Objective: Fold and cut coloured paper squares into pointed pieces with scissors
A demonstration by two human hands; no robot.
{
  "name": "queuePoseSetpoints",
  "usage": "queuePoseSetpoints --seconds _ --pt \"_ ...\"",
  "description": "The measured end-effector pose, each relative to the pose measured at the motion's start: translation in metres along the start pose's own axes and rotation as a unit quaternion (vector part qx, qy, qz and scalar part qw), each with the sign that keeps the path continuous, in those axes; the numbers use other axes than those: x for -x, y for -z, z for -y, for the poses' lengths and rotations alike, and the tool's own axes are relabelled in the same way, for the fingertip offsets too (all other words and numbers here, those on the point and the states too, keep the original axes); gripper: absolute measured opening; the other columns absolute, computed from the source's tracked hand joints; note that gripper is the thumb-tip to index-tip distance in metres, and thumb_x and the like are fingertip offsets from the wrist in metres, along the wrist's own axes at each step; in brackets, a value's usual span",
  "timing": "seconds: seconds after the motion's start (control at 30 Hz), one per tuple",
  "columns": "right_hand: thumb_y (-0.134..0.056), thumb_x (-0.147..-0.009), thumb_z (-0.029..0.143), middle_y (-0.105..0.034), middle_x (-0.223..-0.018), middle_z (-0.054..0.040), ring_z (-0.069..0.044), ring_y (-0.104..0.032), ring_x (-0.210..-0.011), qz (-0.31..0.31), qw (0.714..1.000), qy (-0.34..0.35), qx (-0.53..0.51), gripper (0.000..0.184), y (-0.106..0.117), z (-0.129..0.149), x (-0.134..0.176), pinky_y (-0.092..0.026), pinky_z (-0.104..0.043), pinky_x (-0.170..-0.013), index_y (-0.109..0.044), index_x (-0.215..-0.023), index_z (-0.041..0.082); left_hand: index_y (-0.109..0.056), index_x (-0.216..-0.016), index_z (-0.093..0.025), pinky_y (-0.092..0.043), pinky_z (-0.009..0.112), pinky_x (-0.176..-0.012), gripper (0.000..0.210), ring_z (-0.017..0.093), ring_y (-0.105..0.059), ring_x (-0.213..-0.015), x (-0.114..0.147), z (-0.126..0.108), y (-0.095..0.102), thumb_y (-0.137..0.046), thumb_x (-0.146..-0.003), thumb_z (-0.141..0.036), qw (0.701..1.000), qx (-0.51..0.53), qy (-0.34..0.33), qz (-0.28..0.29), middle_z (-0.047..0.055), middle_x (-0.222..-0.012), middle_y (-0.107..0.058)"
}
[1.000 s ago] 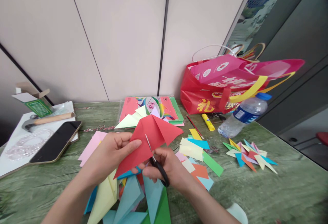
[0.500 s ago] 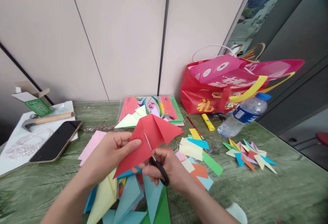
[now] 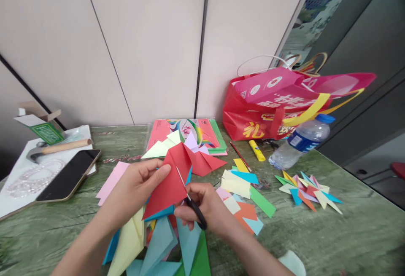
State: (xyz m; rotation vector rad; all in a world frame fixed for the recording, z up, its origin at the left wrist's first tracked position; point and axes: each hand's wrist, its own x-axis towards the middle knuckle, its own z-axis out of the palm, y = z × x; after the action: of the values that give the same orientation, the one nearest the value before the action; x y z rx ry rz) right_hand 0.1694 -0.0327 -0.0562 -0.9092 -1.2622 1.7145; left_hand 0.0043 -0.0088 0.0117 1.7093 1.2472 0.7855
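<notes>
Over the table (image 3: 341, 242) | red paper (image 3: 167, 189) between left hand (image 3: 139, 183), pinching it, and right hand (image 3: 210, 206), gripping scissors (image 3: 198, 215)

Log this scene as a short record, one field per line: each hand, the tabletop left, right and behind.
left hand: pinches red paper
right hand: holds black-handled scissors, a blade lying across the red paper
table left: phone, hammer
table right: bottle with blue cap, multicoloured folded-paper piece
table behind: paper packet, red bag
</notes>
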Motion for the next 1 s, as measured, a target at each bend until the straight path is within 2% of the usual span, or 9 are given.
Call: queuePoseSetpoints --seconds 0.2,0.33,0.43,0.6,0.7,0.9,1.0 --pt "-0.086 -0.042 0.033 -0.062 -0.065 0.0011 -0.013 -0.055 -0.057 0.039 0.998 0.001 -0.059 0.045 0.0 0.007 0.003 -0.046 -0.023 -0.054 -0.063 -0.076 0.015 -0.054 -0.062 -0.016 -0.029 0.017 -0.042 0.035 0.007 -0.037 -0.045 0.001 -0.007 -0.001 -0.05 -0.082 -0.044 1.0 0.023 -0.009 0.012 -0.006 -0.052 -0.048" --pt "-0.087 -0.041 0.026 -0.065 -0.074 -0.0009 -0.018 -0.06 -0.072 0.037 0.998 0.019 -0.055 0.047 0.002 0.004 0.003 -0.048 -0.027 -0.068 -0.067 -0.082 0.016 -0.057 -0.066 -0.016 -0.036 0.019 -0.046 0.033 0.01 -0.048 -0.05 0.001 -0.004 0.001 -0.051 -0.082 -0.044 0.999 0.03 0.011 0.044 -0.003 -0.057 -0.057" --pt "-0.086 -0.044 0.024 -0.067 -0.086 -0.0024 -0.022 -0.061 -0.085 0.028 0.997 0.036 -0.055 0.056 0.002 0.002 0.003 -0.048 -0.031 -0.079 -0.065 -0.096 0.019 -0.057 -0.065 -0.016 -0.036 0.018 -0.046 0.033 0.01 -0.048 -0.052 0.002 -0.002 0.001 -0.052 -0.081 -0.044 0.998 0.021 0.019 0.052 -0.002 -0.058 -0.057" --pt "-0.083 -0.051 0.03 -0.068 -0.08 -0.002 -0.023 -0.063 -0.077 0.032 0.997 0.037 -0.058 0.054 -0.001 0.004 0.003 -0.051 -0.032 -0.072 -0.063 -0.1 0.019 -0.057 -0.065 -0.015 -0.035 0.017 -0.044 0.033 0.009 -0.047 -0.049 0.002 -0.005 -0.001 -0.052 -0.08 -0.045 0.997 0.036 0.03 0.064 -0.002 -0.057 -0.058" --pt "-0.082 -0.053 0.034 -0.069 -0.087 -0.0023 -0.024 -0.064 -0.082 0.041 0.994 0.063 -0.076 0.059 -0.002 0.008 0.003 -0.051 -0.032 -0.076 -0.06 -0.106 0.02 -0.055 -0.063 -0.015 -0.032 0.017 -0.042 0.033 0.009 -0.045 -0.048 0.002 -0.006 -0.001 -0.052 -0.08 -0.045 0.997 0.028 0.033 0.059 -0.002 -0.055 -0.057" --pt "-0.08 -0.056 0.038 -0.068 -0.095 -0.0046 -0.024 -0.064 -0.087 0.033 0.995 0.076 -0.062 0.057 -0.005 0.014 0.003 -0.05 -0.031 -0.08 -0.059 -0.105 0.019 -0.053 -0.062 -0.016 -0.03 0.017 -0.042 0.033 0.008 -0.043 -0.047 0.003 -0.004 -0.001 -0.051 -0.08 -0.044 0.998 0.025 0.026 0.055 -0.004 -0.053 -0.053" --pt "-0.081 -0.055 0.036 -0.068 -0.09 -0.0041 -0.022 -0.064 -0.08 0.032 0.995 0.067 -0.071 0.056 -0.006 0.013 0.003 -0.051 -0.029 -0.074 -0.06 -0.102 0.018 -0.053 -0.062 -0.016 -0.029 0.017 -0.042 0.034 0.008 -0.041 -0.047 0.003 -0.005 -0.002 -0.052 -0.08 -0.044 0.998 0.031 0.031 0.055 -0.004 -0.053 -0.051"
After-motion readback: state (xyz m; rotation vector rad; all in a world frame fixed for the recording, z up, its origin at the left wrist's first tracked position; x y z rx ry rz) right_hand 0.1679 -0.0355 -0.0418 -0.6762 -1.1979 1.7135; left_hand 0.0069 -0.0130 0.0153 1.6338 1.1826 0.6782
